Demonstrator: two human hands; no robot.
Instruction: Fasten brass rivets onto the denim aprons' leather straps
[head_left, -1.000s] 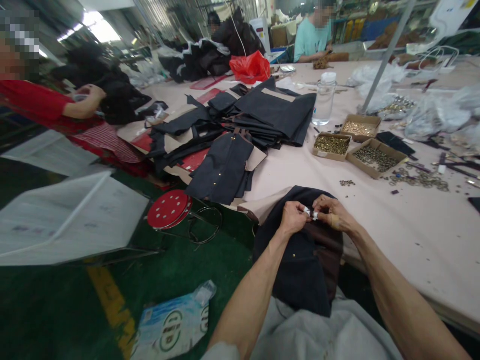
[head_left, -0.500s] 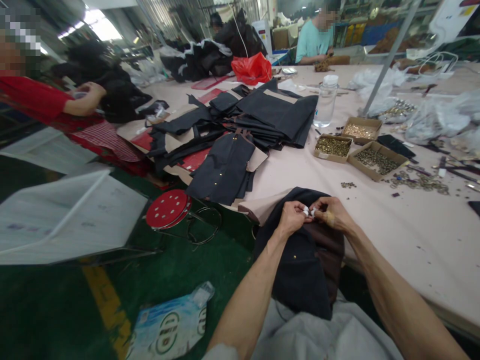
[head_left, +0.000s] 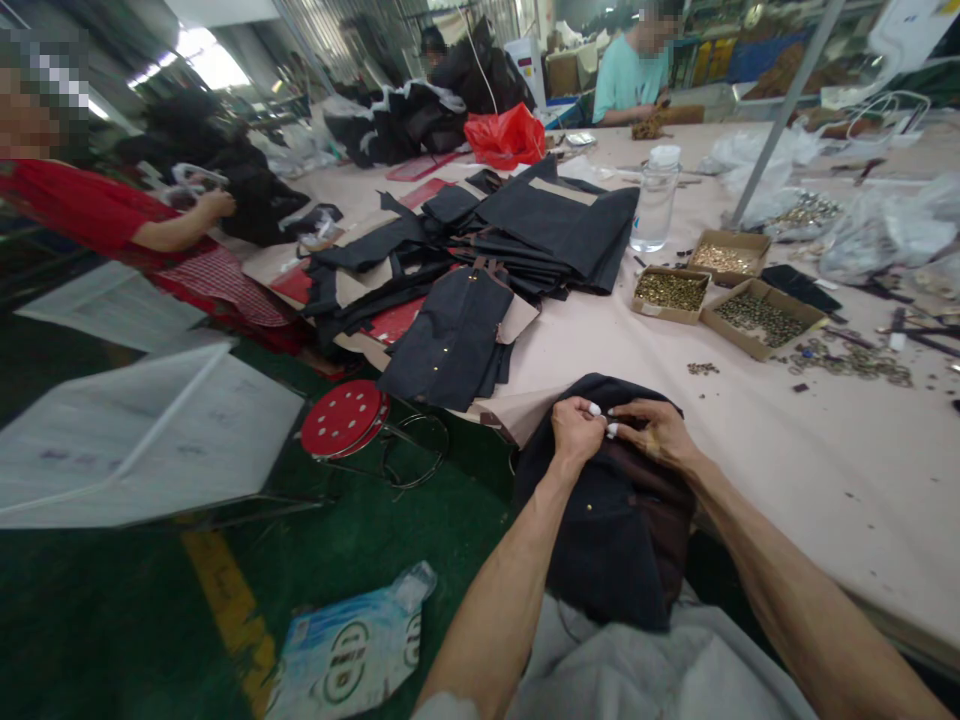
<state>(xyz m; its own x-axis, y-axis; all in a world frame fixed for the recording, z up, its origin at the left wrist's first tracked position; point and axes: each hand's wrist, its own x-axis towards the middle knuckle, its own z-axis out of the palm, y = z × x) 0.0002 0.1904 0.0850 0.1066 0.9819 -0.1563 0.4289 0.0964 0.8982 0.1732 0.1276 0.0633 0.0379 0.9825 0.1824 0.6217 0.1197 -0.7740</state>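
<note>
A dark navy cloth panel (head_left: 600,545) with a brown section (head_left: 660,510) lies over my lap and the table's edge. A small brass-coloured stud (head_left: 589,507) shows on it. My left hand (head_left: 579,428) is closed in a pinch on the panel's upper part. Against it, my right hand (head_left: 656,430) has thumb and forefinger closing on the same spot of the cloth. White wraps cover several fingertips, and a tan strip is on my right hand. Any small fitting between the fingertips is too hidden to make out.
Cardboard boxes of metal fittings (head_left: 670,293) and loose rings (head_left: 862,362) are on the table (head_left: 787,460). A clear bottle (head_left: 656,200) stands by stacked dark panels (head_left: 555,225). A red stool (head_left: 343,418) is left of me. Co-workers are at the left and back.
My right fingers have shifted slightly left and spread a little along the cloth, closer to my left fingertips. The co-worker in red at the left has moved their hands.
</note>
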